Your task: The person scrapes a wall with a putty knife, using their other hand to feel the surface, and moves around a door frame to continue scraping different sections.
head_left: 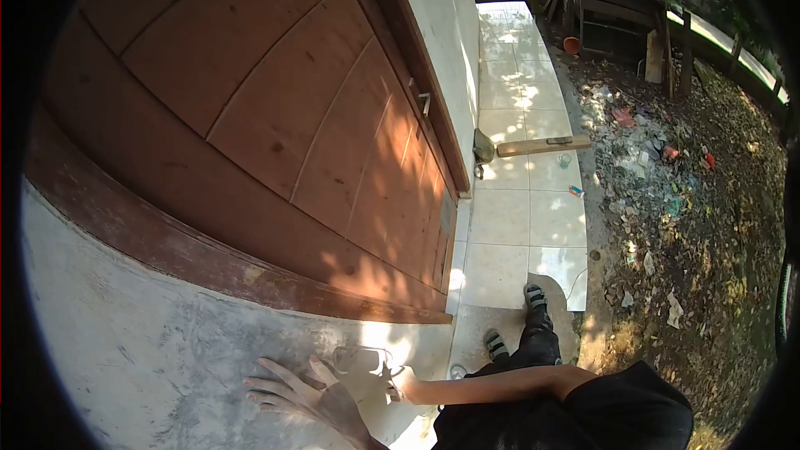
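Just below the door, left hand presses flat, open, on the wall; right hand pinches a small object; progress unclear.

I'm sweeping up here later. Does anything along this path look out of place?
Yes. A wooden plank lies askew across the tiled path, and litter is strewn over the soil beside it.
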Action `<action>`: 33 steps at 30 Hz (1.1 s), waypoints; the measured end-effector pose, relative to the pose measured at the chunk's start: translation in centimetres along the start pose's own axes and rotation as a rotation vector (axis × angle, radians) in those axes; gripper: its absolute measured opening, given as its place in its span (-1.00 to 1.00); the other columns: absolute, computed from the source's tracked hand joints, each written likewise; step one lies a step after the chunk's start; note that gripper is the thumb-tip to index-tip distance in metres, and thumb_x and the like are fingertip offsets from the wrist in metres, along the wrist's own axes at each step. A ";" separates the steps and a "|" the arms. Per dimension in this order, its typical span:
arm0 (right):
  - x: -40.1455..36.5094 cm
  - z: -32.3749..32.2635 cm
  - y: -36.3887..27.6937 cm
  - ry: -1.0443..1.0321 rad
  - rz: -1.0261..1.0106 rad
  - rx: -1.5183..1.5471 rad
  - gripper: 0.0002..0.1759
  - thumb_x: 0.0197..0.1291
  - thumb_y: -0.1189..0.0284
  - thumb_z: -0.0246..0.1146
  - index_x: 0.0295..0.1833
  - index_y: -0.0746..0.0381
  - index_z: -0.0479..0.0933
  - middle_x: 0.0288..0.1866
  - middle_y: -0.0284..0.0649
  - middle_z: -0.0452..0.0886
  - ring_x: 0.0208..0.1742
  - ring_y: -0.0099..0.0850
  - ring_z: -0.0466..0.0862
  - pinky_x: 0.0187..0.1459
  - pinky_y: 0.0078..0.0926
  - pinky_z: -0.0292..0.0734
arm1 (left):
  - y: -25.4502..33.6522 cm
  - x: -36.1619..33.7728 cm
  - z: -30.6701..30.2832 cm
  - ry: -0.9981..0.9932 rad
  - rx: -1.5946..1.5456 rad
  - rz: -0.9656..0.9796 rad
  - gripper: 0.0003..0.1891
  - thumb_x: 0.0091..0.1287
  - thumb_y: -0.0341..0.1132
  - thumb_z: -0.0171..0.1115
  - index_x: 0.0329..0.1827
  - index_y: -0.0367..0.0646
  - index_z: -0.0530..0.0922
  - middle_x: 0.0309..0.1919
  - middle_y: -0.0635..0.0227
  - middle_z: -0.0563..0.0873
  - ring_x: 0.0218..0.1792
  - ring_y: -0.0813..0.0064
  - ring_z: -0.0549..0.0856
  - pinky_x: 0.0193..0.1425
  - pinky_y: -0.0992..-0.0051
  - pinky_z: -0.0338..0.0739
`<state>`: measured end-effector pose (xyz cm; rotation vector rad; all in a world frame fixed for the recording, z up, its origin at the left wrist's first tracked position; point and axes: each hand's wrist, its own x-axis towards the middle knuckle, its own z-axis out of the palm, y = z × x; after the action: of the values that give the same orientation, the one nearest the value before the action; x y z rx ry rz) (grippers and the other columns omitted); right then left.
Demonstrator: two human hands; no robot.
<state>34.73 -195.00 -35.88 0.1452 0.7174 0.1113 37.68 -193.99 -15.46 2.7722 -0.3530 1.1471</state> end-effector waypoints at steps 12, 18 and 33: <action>-2.9 2.1 -0.3 0.163 -0.028 -0.357 -0.55 0.39 0.04 0.04 -0.53 0.00 0.20 -0.66 -0.44 0.20 -0.75 -0.54 0.20 -0.71 -0.51 0.04 | 0.4 0.2 -0.5 -0.071 -0.007 0.058 -0.24 0.39 0.23 -0.11 0.56 0.04 0.06 0.55 0.03 -0.11 0.54 -0.07 -0.11 0.52 -0.15 -0.16; -4.2 1.8 -0.9 0.130 0.052 -0.378 -0.49 0.41 -0.12 -0.12 -0.48 0.00 0.18 -0.68 -0.44 0.14 -0.78 -0.54 0.16 -0.76 -0.48 0.01 | 1.0 0.5 -0.6 -0.078 0.004 0.060 -0.24 0.40 0.27 -0.21 0.55 0.04 0.06 0.55 0.02 -0.11 0.54 -0.08 -0.10 0.53 -0.10 -0.15; -0.6 2.3 -0.8 0.255 -0.018 -0.242 -0.49 0.46 -0.05 -0.19 -0.45 0.08 0.21 -0.70 -0.39 0.17 -0.81 -0.52 0.14 -0.73 -0.41 0.02 | 2.9 0.2 0.9 -0.036 -0.068 0.032 -0.25 0.32 0.23 0.03 0.52 0.15 0.15 0.55 0.21 -0.01 0.54 0.07 -0.04 0.58 -0.04 -0.16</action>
<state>35.87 -196.05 -33.87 -0.1090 0.9524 0.2007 37.67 -196.98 -15.86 2.7413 -0.4334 1.0725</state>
